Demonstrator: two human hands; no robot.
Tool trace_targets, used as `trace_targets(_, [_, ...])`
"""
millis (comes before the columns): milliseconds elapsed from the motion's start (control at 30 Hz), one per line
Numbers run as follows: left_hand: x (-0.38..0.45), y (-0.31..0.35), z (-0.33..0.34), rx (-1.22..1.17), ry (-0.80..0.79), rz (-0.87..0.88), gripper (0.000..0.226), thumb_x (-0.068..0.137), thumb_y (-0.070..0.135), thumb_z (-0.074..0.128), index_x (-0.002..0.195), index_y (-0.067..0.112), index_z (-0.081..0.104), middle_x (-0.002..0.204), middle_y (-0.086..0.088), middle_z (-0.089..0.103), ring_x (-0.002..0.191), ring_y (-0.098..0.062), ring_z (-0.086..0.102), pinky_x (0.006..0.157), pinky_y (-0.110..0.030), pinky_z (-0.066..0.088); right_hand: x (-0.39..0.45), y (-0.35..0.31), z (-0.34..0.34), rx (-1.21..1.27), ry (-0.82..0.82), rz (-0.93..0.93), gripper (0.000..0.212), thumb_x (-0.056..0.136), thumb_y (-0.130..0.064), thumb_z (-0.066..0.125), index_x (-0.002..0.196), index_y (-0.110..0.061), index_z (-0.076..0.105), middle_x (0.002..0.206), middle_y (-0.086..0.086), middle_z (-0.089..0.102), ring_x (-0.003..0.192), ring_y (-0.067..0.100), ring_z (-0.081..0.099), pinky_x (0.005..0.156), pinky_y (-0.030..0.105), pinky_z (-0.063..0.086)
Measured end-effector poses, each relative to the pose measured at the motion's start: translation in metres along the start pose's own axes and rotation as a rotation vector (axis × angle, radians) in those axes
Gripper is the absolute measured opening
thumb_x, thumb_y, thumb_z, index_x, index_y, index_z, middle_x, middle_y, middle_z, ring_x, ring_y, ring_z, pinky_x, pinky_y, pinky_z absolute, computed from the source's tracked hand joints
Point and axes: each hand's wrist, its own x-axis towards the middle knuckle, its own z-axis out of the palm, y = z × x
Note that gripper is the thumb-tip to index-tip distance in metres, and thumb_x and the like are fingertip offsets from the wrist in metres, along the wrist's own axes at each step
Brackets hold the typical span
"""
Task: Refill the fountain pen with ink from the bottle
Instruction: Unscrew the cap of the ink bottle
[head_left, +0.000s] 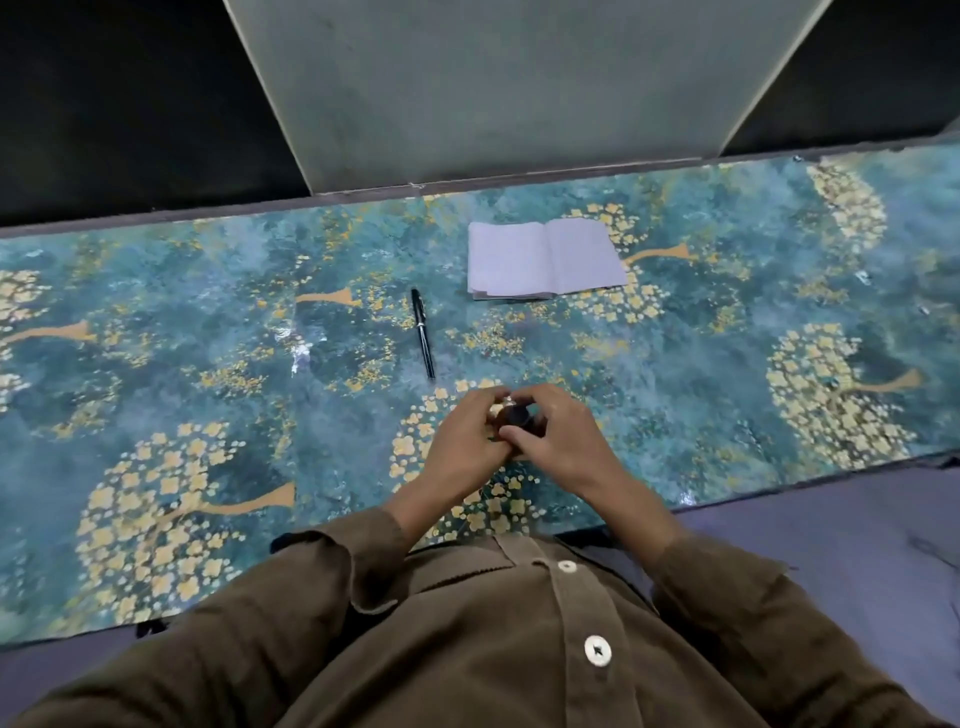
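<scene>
A small dark ink bottle (516, 417) with a black cap sits between both my hands near the table's front middle. My left hand (465, 441) curls round its left side. My right hand (561, 439) wraps the right side, fingers at the cap. Most of the bottle is hidden by my fingers. The black fountain pen (423, 332), capped, lies by itself on the table just beyond and left of my hands.
An open notebook (543, 259) with blank pages lies behind the pen, toward the back right. The table has a teal cover with gold flowers (208, 364). A pale wall panel (519, 88) rises at the back edge.
</scene>
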Motion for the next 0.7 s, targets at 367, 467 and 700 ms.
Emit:
trace_targets(367, [0.003, -0.005, 0.006, 0.016, 0.05, 0.077, 0.042, 0.074, 0.023, 0.058, 0.112, 0.037, 0.068, 0.086, 0.01, 0.074, 0.079, -0.012, 0.053, 0.071, -0.037, 0.052, -0.002, 0.02, 0.007, -0.152, 0.185, -0.214, 0.032, 0.082, -0.03, 0.079, 0.102, -0.006, 0.071, 0.089, 0.007, 0.064, 0.077, 0.021, 0.062, 0.071, 0.022, 0.046])
trace_targets(467, [0.0, -0.005, 0.008, 0.012, 0.066, 0.037, 0.047, 0.077, 0.023, 0.059, 0.119, 0.043, 0.065, 0.083, 0.009, 0.068, 0.083, -0.015, 0.049, 0.072, -0.037, 0.05, 0.01, 0.028, -0.008, -0.159, -0.001, -0.373, 0.032, 0.088, -0.025, 0.073, 0.114, -0.008, 0.069, 0.095, 0.007, 0.063, 0.081, 0.021, 0.061, 0.074, 0.033, 0.055])
trace_targets(700, [-0.004, 0.002, 0.017, -0.152, 0.133, -0.106, 0.047, 0.077, 0.015, 0.071, 0.12, 0.034, 0.071, 0.094, -0.007, 0.066, 0.088, -0.024, 0.06, 0.081, -0.038, 0.053, 0.036, 0.036, -0.03, 0.006, -0.265, -0.339, 0.039, 0.083, -0.028, 0.077, 0.118, -0.019, 0.064, 0.1, -0.006, 0.062, 0.086, 0.011, 0.06, 0.081, 0.029, 0.053])
